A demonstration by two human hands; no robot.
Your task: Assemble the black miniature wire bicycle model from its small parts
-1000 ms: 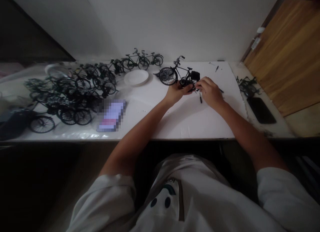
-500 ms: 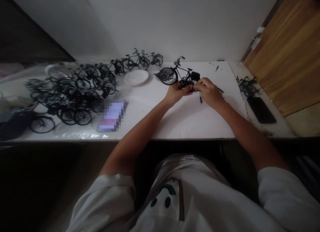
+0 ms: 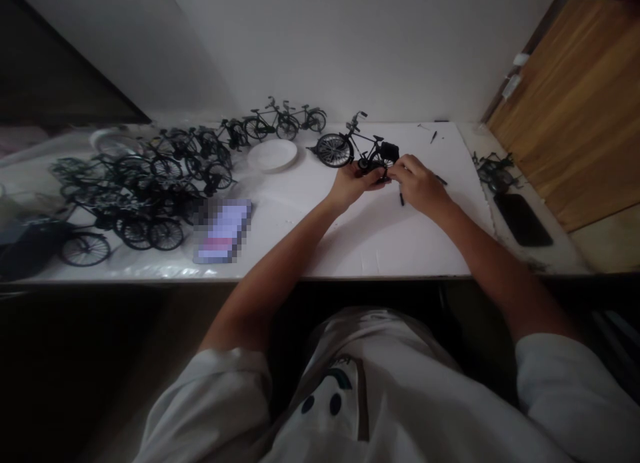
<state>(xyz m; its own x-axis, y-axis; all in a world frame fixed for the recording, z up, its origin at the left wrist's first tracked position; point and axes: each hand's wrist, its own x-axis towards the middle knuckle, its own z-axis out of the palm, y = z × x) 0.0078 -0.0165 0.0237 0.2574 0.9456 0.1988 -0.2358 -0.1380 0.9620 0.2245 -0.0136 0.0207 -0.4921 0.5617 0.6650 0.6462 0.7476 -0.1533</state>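
Note:
A black model bicycle is held above the white board, its front wheel to the left and its handlebar up. My left hand is closed around its lower part near the pedals. With pinched fingers, my right hand touches the rear wheel area, just below a dark box behind the saddle. Whether a small part sits between the right fingertips is hidden. Under the bicycle, a short black rod shows beside my right hand.
Many model bicycles crowd the left side. A white plate and a phone with a lit screen lie closer in. On the right are a dark phone, more bicycle parts and a wooden panel. Small dark pieces lie behind.
The model bicycle has shifted very slightly to the left, its front wheel a touch higher. Both hands keep the same hold on it.

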